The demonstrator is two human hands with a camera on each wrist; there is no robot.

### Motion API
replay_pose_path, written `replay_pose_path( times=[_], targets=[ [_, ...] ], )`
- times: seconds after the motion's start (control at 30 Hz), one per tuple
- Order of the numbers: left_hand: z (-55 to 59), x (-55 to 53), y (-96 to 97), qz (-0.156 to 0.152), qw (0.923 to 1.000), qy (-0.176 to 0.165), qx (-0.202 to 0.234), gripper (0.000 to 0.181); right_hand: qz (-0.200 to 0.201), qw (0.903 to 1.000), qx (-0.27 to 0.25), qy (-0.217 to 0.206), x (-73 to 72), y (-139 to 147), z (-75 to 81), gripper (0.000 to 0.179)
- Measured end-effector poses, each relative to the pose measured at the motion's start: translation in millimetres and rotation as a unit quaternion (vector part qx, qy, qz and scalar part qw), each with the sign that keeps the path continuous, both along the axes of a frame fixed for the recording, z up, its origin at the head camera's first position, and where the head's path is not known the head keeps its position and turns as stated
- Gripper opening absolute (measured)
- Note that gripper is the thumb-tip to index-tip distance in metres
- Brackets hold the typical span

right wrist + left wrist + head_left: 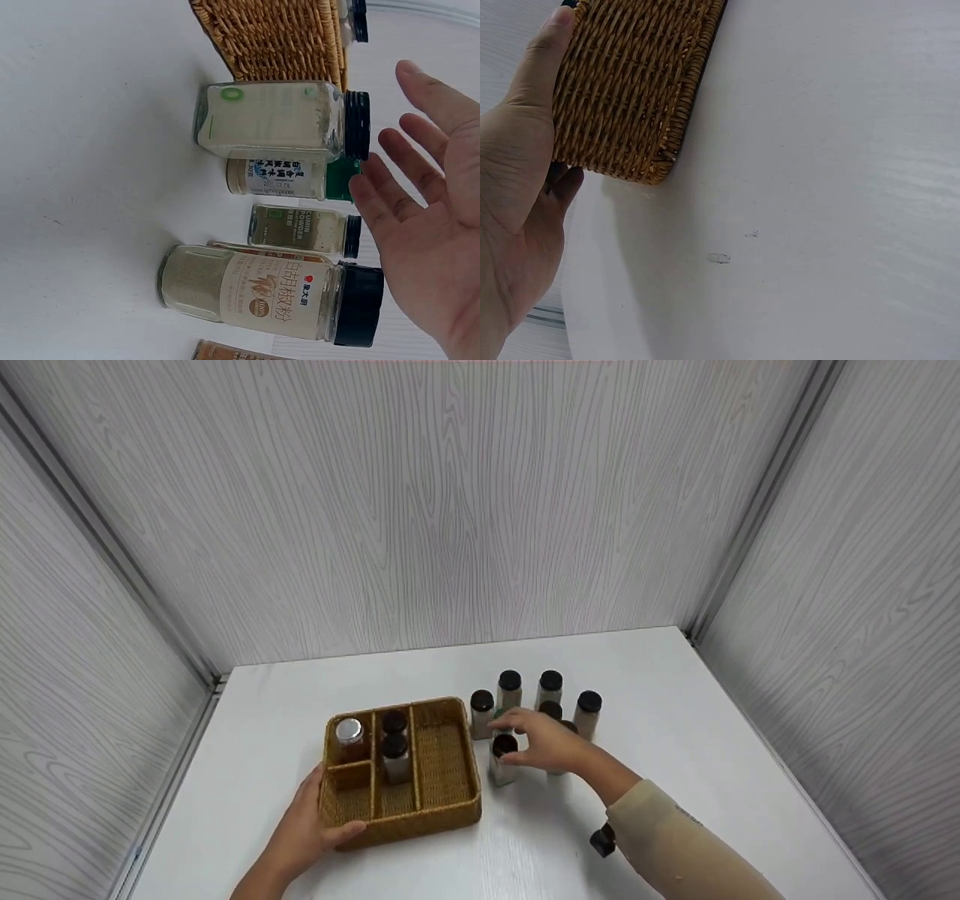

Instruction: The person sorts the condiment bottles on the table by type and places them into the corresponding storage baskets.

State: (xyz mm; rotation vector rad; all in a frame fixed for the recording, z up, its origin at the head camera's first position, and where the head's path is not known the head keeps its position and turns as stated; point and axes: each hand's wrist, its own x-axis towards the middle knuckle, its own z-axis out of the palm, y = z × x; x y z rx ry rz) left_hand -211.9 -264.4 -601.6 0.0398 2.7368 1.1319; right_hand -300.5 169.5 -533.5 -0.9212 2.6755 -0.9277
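My left hand point(300, 825) grips the front left corner of a divided wicker basket point(442, 819), with the thumb along the rim in the left wrist view. Among the spice jars right of the basket, my right hand point(544, 740) is spread above a glass jar point(501, 772) with a dark cap. The right wrist view shows its fingers apart beside this jar's cap, holding nothing. Just behind stands a green-capped jar point(285, 176). Also close to that hand are a cumin powder jar point(304, 229) and a larger black-capped jar point(262, 289).
A silver-lidded jar point(349, 739) stands in the basket's back left compartment, and two dark-capped jars, one in front point(396, 765), in the middle one. Several more jars point(589, 712) stand behind my right hand. A small black object point(602, 841) shows beside the right sleeve.
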Motion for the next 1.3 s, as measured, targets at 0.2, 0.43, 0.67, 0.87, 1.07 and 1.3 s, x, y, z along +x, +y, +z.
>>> replay_pose_path(
  times=[0.2,0.43,0.67,0.87,1.07,1.3],
  targets=[
    [1.1,-0.3,0.2,0.002,1.0000,-0.008,-0.002,0.143,0.011,0.9996,0.011,0.025,2.7,-3,-9.9,0.059],
    [-0.3,-2.1,0.8,0.005,0.9997,-0.020,-0.013,0.149,-0.011,0.9996,-0.022,0.010,3.9,-4,-23.2,0.058],
    [-1.3,-1.0,1.1,0.003,0.9998,-0.020,-0.009,0.147,-0.048,0.9962,-0.066,-0.029,5.8,-6,-35.5,0.057],
    [-2.6,0.2,0.9,0.002,0.9999,-0.015,-0.001,0.144,-0.066,0.9943,-0.073,-0.040,5.5,-6,-42.8,0.054],
    [-2.3,0.5,1.2,0.006,0.9998,-0.018,-0.003,0.144,-0.083,0.9904,-0.086,-0.069,5.6,-7,-46.4,0.053],
    [-2.1,0.8,0.3,0.003,0.9997,-0.021,-0.008,0.146,-0.085,0.9859,-0.115,-0.088,6.5,-9,-47.2,0.051]
  ],
)
